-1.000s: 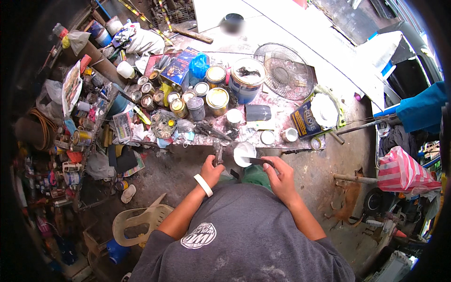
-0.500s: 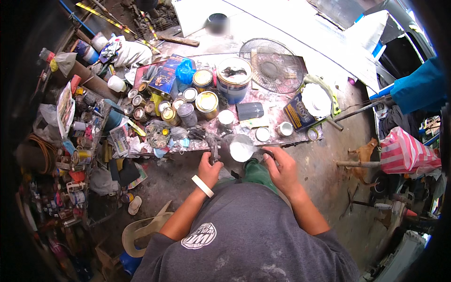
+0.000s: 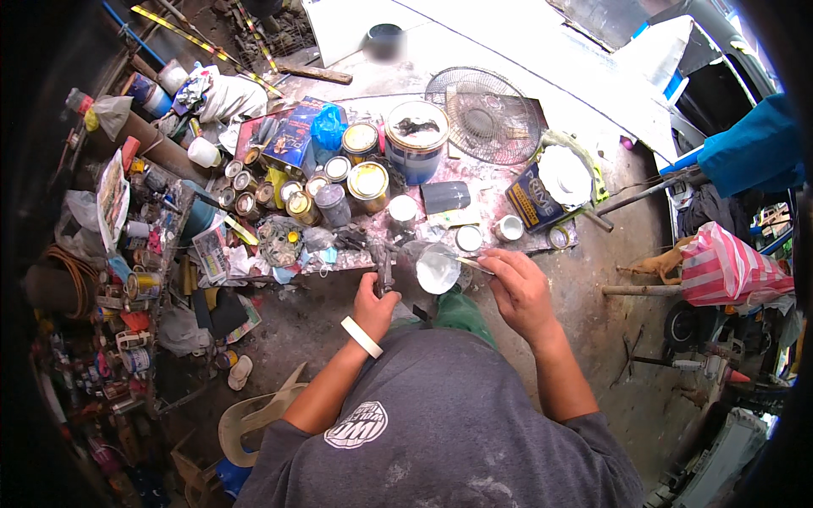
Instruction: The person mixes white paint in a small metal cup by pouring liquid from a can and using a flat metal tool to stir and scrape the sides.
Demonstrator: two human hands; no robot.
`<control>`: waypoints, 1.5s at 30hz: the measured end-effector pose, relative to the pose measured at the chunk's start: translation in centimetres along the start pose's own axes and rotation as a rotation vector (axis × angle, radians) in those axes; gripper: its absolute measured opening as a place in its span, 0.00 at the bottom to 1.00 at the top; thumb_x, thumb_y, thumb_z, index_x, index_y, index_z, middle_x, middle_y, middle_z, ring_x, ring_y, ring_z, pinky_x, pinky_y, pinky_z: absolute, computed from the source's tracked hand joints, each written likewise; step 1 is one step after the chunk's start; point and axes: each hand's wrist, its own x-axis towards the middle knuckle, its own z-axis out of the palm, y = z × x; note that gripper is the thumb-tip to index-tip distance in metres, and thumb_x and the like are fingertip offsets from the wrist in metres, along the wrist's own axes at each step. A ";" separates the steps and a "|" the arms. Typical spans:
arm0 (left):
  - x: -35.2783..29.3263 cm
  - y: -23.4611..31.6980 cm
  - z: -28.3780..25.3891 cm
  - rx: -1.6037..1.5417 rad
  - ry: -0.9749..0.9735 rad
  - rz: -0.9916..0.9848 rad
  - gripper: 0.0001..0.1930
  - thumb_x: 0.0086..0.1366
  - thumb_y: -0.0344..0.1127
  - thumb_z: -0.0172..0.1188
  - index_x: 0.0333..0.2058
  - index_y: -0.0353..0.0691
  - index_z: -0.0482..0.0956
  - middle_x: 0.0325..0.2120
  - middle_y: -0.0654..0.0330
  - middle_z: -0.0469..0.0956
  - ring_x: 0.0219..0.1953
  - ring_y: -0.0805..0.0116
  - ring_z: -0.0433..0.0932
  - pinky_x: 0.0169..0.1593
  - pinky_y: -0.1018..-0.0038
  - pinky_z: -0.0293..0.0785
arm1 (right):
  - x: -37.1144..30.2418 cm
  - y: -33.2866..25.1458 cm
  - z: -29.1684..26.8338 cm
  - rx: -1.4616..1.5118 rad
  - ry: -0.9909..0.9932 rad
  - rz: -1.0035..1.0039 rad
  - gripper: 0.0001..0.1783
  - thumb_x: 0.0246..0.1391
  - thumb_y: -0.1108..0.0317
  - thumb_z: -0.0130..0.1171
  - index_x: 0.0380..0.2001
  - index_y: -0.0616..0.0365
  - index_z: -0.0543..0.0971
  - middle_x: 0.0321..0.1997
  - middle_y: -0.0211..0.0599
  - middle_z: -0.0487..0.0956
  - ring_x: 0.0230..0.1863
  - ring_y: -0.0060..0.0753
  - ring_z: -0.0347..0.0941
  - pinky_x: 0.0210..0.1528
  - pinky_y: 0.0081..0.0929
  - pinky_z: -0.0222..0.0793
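My left hand [image 3: 375,303] is closed around the handle of what looks like a dark metal spray gun [image 3: 384,269]. Just right of it, a translucent cup [image 3: 438,271] with white liquid inside seems joined to the gun; the joint is hard to make out. My right hand [image 3: 521,295] pinches a thin flat stick [image 3: 476,266], whose far end reaches the cup's right rim. Both hands are in front of the table's near edge. On the table beyond stand a small white-topped can [image 3: 403,209], a round white lid or tin [image 3: 469,238] and another small open can [image 3: 509,229].
The paint-stained table [image 3: 339,262] carries several paint cans, a large paint pail [image 3: 417,144], a fan grille [image 3: 487,114] and a dark blue container [image 3: 535,203]. A cluttered shelf [image 3: 140,296] stands left, a plastic chair [image 3: 246,419] lower left. A striped bag [image 3: 732,267] hangs right.
My right hand has moved slightly right and up, drawing the stick back toward the cup's rim. More of the cup's inside shows. My left hand holds nearly the same place.
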 end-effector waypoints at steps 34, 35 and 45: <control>0.0 -2.0 0.8 -0.215 -0.319 -0.212 0.13 0.58 0.24 0.55 0.43 0.31 0.71 0.41 0.53 0.78 0.39 0.66 0.78 0.46 0.71 0.76 | -2.5 -2.4 -1.4 0.085 -0.132 0.153 0.12 0.54 0.75 0.62 0.43 0.60 0.79 0.36 0.40 0.81 0.35 0.38 0.77 0.39 0.32 0.70; 0.0 -2.1 0.7 -0.216 -0.326 -0.212 0.13 0.58 0.24 0.55 0.43 0.31 0.71 0.41 0.53 0.78 0.39 0.66 0.79 0.46 0.71 0.76 | -2.2 -2.3 -1.0 0.007 -0.163 0.055 0.12 0.52 0.75 0.63 0.42 0.59 0.79 0.36 0.39 0.81 0.35 0.40 0.77 0.38 0.33 0.70; 0.4 -3.0 0.2 -0.221 -0.403 -0.240 0.14 0.59 0.24 0.57 0.45 0.29 0.72 0.40 0.54 0.78 0.43 0.66 0.81 0.50 0.73 0.75 | -1.1 -2.8 1.0 0.039 -0.228 -0.085 0.11 0.48 0.74 0.64 0.37 0.56 0.79 0.34 0.33 0.80 0.35 0.38 0.76 0.38 0.34 0.70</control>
